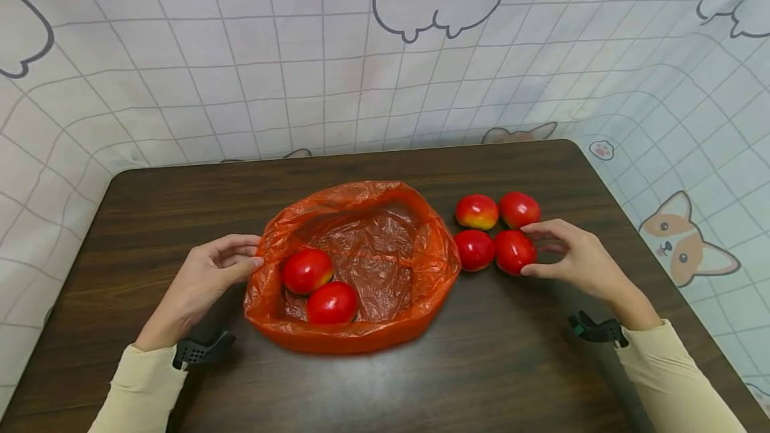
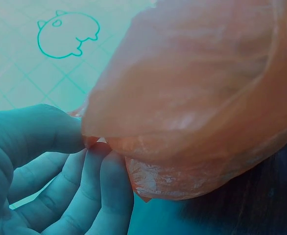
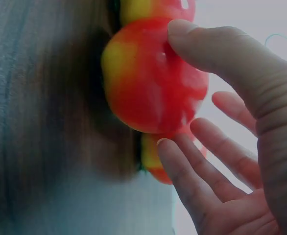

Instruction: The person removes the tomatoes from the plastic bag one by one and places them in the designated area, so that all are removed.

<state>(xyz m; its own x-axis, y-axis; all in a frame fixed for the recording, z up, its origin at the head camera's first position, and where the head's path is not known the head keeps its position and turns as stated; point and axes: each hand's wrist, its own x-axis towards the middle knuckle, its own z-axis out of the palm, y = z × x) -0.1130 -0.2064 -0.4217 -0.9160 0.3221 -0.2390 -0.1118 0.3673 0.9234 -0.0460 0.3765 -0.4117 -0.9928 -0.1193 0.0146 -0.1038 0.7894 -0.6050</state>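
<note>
An orange-red plastic bag [image 1: 421, 299] stands with its mouth spread wide on the table. Inside it, toward the left, lie two glossy red-and-yellow apples [image 1: 332, 303]. My left hand [image 1: 207, 272] pinches the bag's left rim between thumb and fingers, as the left wrist view also shows at the bag edge [image 2: 148, 176]. To the right of the bag, several more apples sit in a close cluster. At the nearest right apple [image 1: 515, 252], my right hand [image 1: 571, 256] has its thumb and loosely spread fingers around the right side. The right wrist view shows the thumb over this apple [image 3: 148, 83].
Three other apples adjoin that one: one at back left [image 1: 477, 212], one at back right [image 1: 520, 210] and one at near left [image 1: 474, 250] close to the bag. Under everything is a dark wood table [image 1: 469, 366]. Patterned white cloth [image 1: 349, 72] hangs behind and beside it.
</note>
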